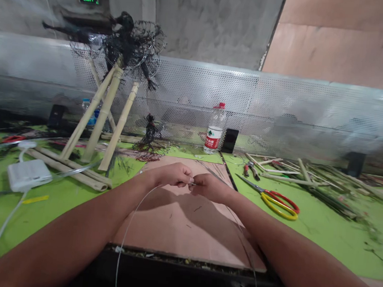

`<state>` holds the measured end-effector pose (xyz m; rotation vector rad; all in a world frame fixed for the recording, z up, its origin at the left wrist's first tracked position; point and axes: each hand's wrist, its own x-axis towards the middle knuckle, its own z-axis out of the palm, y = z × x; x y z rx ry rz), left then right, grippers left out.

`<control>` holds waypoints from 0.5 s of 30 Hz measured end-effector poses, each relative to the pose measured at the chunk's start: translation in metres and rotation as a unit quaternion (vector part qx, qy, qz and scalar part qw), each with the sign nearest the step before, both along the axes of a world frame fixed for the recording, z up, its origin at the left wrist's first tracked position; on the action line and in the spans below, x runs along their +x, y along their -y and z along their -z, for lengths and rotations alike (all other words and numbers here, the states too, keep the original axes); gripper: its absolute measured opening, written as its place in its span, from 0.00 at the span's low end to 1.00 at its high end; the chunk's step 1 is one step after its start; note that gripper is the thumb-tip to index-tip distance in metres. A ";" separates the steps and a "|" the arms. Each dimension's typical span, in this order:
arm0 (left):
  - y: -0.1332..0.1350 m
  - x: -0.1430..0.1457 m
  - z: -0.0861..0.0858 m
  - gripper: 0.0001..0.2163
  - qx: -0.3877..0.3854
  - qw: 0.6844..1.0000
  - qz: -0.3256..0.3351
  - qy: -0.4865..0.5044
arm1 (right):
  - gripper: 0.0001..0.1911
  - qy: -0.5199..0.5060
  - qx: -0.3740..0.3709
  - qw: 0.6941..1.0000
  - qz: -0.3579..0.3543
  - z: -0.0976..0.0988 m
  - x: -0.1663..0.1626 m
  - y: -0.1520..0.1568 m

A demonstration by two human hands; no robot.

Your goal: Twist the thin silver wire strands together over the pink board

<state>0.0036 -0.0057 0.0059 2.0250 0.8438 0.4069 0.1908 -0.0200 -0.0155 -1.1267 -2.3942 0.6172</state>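
left hand (pixel 172 174) + right hand (pixel 209 186) pinched together on thin grey wire (pixel 131 221), tips meeting for fine control | over bare brown board (pixel 178 222) mid-bench | red-yellow-handled scissors (pixel 274 198) within right reach

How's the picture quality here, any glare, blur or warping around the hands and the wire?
Head view: wide-angle warping bows the perforated metal panel, whose right end is smeared and glary. The left hand and right hand are fairly sharp, casting soft shadows on the brown board. The thin wire is faint, and the forearms loom large at the frame's bottom.
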 end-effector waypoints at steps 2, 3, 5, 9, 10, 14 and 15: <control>0.002 -0.001 -0.003 0.09 0.002 1.000 0.008 0.008 | 0.11 -0.057 -0.075 0.995 -0.023 -0.003 0.004 -0.002; 0.003 -0.001 -0.005 0.10 0.001 1.000 0.009 0.015 | 0.12 -0.088 -0.110 0.989 -0.037 -0.005 0.005 -0.003; 0.006 -0.001 -0.010 0.10 -0.001 1.000 0.007 0.028 | 0.14 -0.143 -0.187 0.969 -0.068 -0.009 0.009 -0.003; 0.009 -0.001 -0.013 0.10 -0.018 0.999 0.035 0.034 | 0.15 -0.214 -0.321 0.915 -0.118 -0.013 0.013 -0.004; 0.008 -0.001 -0.012 0.11 -0.020 0.998 0.040 0.032 | 0.14 -0.223 -0.336 0.907 -0.124 -0.013 0.014 -0.005; 0.006 -0.001 -0.009 0.11 -0.021 0.999 0.041 0.014 | 0.10 -0.218 -0.361 0.895 -0.145 -0.011 0.017 -0.008; 0.006 -0.001 -0.009 0.11 -0.023 0.999 0.042 0.011 | 0.10 -0.213 -0.363 0.895 -0.148 -0.011 0.018 -0.008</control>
